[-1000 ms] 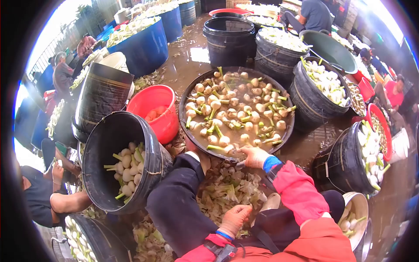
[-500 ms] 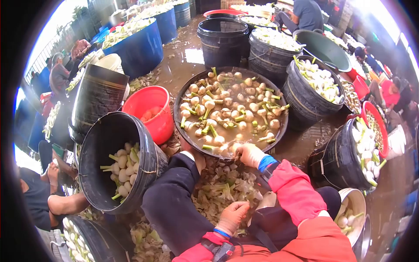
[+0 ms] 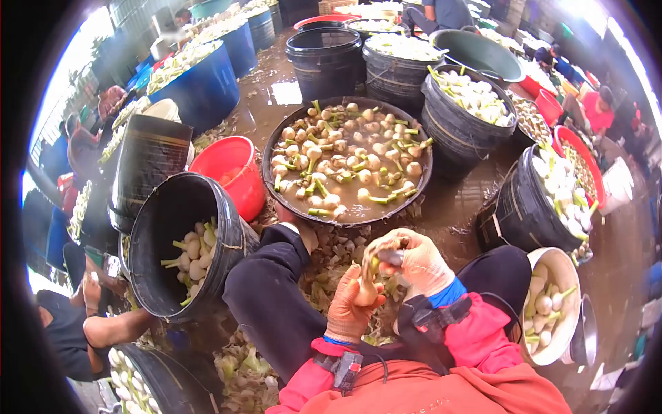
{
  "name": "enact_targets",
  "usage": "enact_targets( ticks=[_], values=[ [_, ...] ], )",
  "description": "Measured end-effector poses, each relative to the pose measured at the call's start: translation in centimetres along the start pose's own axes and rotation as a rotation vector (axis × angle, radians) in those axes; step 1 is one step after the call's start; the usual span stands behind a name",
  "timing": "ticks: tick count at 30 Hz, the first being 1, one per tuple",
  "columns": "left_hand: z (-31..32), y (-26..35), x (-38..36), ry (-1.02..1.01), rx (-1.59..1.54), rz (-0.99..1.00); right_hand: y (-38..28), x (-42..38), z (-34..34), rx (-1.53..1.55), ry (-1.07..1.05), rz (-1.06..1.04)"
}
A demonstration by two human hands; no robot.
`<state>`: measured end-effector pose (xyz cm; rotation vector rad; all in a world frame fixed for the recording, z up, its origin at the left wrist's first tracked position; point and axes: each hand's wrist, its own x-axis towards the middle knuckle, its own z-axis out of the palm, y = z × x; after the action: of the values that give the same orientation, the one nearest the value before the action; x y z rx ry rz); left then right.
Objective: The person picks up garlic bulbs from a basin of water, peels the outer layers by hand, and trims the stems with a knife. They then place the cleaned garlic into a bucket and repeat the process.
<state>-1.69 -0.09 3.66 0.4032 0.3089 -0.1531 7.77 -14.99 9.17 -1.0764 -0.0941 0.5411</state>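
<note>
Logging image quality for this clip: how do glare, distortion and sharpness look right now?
Head view: fisheye bending with black corners; blown-out light at upper left and upper right; a bright reflection on the wet floor; left hand and right hand readable, fine detail between them soft.

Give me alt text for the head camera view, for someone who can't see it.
A person's left hand holds a pale bulb, the right hand at its top, above leafy trimmings. Ahead, a black tub holds bulbs in murky water, with a red bucket on its left and other people beyond.
</note>
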Motion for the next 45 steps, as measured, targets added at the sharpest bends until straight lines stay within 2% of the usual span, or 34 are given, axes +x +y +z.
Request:
enact_targets(
  ticks=[1, 3, 5, 6, 7, 9, 11, 13, 15, 16, 17, 19, 20, 23, 24, 25, 27, 28, 30, 32, 33, 36, 37, 39, 40, 41, 43, 44, 45],
  values=[
    [-0.5, -0.1, 0.0, 0.040, -0.038, -0.037, 0.4, -0.6, 1.0, 0.115, 0.138, -0.118],
    [-0.9, 0.2, 0.6, 0.258, -0.056, -0.031, 4.5, -0.6, -0.9, 0.313, 0.354, -0.203],
    [-2.3, 0.0, 0.4, 0.209, -0.089, 0.064, 9.8, -0.3, -3.8, -0.903, 0.182, -0.341],
    [-2.3, -0.1, 0.3, 0.198, -0.064, 0.056, 9.1, -1.3, -2.5, -1.430, 0.059, 0.244],
    [-2.3, -0.4, 0.2, 0.183, -0.008, 0.115, 11.0, -1.4, -2.6, -1.350, 0.111, 0.224],
    [-2.4, -0.6, 0.0, 0.179, 0.045, 0.169, 10.8, -0.9, -1.1, -0.681, 0.233, 0.057],
    [-2.2, -0.8, -0.1, 0.130, 0.288, 0.190, 10.0, -0.4, -1.2, -0.020, 0.159, 0.052],
    [-2.0, -1.2, 0.4, 0.106, 0.410, 0.190, 9.2, -0.4, -0.4, -0.016, 0.156, 0.041],
    [-1.8, -1.9, 0.4, 0.144, 1.229, 0.502, 9.2, -0.8, 0.3, 0.037, 0.208, 0.051],
    [-3.1, -2.0, 1.0, 0.142, 1.500, 0.619, 7.5, -1.5, 1.1, -0.116, 0.245, 0.083],
    [-3.6, -2.3, 1.1, 0.136, 1.510, 0.611, 8.3, -1.3, 0.8, -0.105, 0.252, 0.083],
    [-2.0, -2.3, 0.9, 0.122, 1.759, 0.754, 9.4, -0.8, 0.4, -0.212, 0.295, -0.046],
    [-1.8, -2.3, 0.9, 0.102, 1.754, 0.722, 9.9, -0.8, 0.1, -0.362, 0.355, -0.010],
    [-2.3, -2.2, 1.0, 0.047, 1.759, 0.742, 10.2, -0.5, -0.3, -0.271, 0.333, 0.052],
    [-1.4, -2.4, 0.6, 0.088, 1.353, 0.521, 9.7, -0.7, -0.2, -0.261, 0.332, 0.052],
    [-1.0, -1.8, 0.2, 0.089, 1.363, 0.519, 8.7, -1.1, -0.1, -0.239, 0.270, -0.012],
    [-0.5, -0.2, -0.1, 0.064, 0.188, -0.004, 8.8, -1.2, -0.4, -0.078, 0.161, -0.162],
    [-0.3, 0.0, -0.1, 0.152, 0.141, -0.001, 9.2, -0.9, -0.8, -0.062, 0.118, -0.206],
    [-0.1, 0.4, -0.1, 0.143, 0.101, -0.044, 9.3, -0.6, -0.7, -0.042, 0.066, -0.254],
    [0.0, 0.4, 0.1, 0.161, 0.087, -0.099, 8.5, -0.8, -0.2, 0.280, 0.089, -0.102],
    [0.2, 0.3, 0.0, 0.160, 0.092, -0.100, 8.1, -1.0, -0.1, 0.284, 0.089, -0.106],
    [0.5, -0.3, -0.6, 0.023, 0.801, 0.106, 7.6, -1.7, -0.4, 0.230, 0.100, 0.079],
    [0.0, -0.3, -0.5, 0.026, 0.800, 0.108, 7.7, -1.7, -0.3, 0.230, 0.098, 0.081],
    [-0.9, -0.1, -0.2, 0.064, 0.755, 0.235, 8.2, -2.0, 0.1, 0.246, 0.085, 0.042],
    [-1.0, 0.2, 0.0, 0.151, 0.648, 0.225, 8.7, -2.3, 0.3, 0.268, 0.069, -0.033],
    [-1.6, 0.9, 0.7, 0.233, 0.491, 0.193, 9.2, -2.4, 0.3, 0.268, 0.062, -0.022],
    [-3.2, 1.7, 1.5, 0.467, 0.408, 0.236, 10.1, -2.7, 0.4, 0.091, -0.039, 0.002],
    [-2.8, 1.7, 1.3, 0.477, 0.406, 0.241, 9.8, -2.9, 0.5, 0.113, -0.068, 0.010],
    [-2.1, 1.7, 1.3, 0.590, 0.398, 0.250, 9.4, -2.9, 0.6, 0.116, -0.072, 0.013]
  ],
)
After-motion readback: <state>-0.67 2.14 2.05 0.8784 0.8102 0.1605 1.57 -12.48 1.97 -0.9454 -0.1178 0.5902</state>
